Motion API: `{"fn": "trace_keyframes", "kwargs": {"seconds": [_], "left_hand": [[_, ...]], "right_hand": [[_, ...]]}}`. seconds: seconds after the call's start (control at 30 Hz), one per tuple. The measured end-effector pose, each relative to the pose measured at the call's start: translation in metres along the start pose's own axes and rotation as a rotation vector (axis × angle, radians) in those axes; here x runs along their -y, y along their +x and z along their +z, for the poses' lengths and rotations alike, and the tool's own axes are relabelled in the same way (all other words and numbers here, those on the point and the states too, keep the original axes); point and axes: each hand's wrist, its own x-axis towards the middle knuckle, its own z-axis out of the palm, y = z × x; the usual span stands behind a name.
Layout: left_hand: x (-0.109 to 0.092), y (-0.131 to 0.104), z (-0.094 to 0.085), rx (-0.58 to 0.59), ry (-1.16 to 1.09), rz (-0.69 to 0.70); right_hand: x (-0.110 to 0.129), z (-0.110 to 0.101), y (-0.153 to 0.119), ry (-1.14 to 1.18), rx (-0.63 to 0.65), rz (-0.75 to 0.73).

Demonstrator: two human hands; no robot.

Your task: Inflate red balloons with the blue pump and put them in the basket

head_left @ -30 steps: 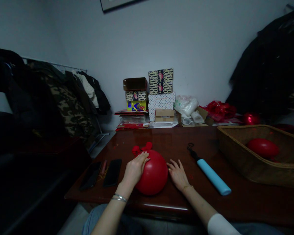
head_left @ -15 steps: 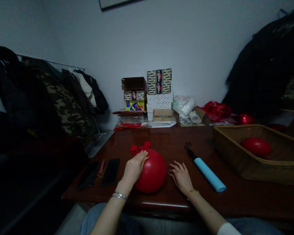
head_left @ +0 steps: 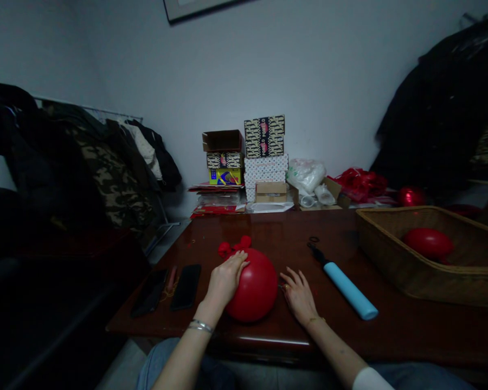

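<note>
A round red balloon (head_left: 257,287) rests on the dark wooden table near its front edge. My left hand (head_left: 226,276) lies on the balloon's upper left side, its fingers together and curved over the surface. Just right of the balloon, my right hand (head_left: 299,295) is low over the table with its fingers spread; a small thing by its thumb is too small to make out. Behind the balloon are small red pieces (head_left: 234,247). To the right lies a light blue pump (head_left: 350,290) with a black end, and a dark ring (head_left: 314,239) beyond it.
Two dark phones (head_left: 186,287) lie at the left beside a reddish stick with string (head_left: 171,281). A wicker basket (head_left: 394,270) at the right holds another red balloon (head_left: 428,244). Stacked boxes (head_left: 265,173) and plastic bags (head_left: 307,176) stand behind the table.
The view has shifted slightly. My left hand stays on the balloon, and my right hand remains beside it with its fingers a little shifted.
</note>
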Motion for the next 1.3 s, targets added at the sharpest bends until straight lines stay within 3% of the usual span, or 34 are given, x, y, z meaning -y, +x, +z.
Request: {"fn": "trace_keyframes", "kwargs": {"seconds": [0.2,0.37,0.5,0.67,0.9,1.3], "left_hand": [[-0.002,0.002,0.001,0.025,-0.004,-0.018],[-0.006,0.004,0.004,0.058,-0.001,-0.034],[-0.012,0.003,0.001,0.080,0.017,-0.029],[-0.016,0.001,-0.004,0.082,0.017,-0.005],[-0.015,-0.001,0.002,0.047,0.034,0.067],[-0.022,0.001,-0.004,0.098,0.047,-0.030]], "right_hand": [[0.003,-0.024,0.019,0.135,-0.150,0.065],[0.041,-0.054,0.051,0.278,-0.172,0.039],[0.071,-0.067,0.061,0.366,-0.138,0.010],[0.084,-0.067,0.065,0.418,-0.131,0.011],[0.091,-0.066,0.068,0.458,-0.131,0.002],[0.087,-0.059,0.067,0.555,-0.218,0.110]]}}
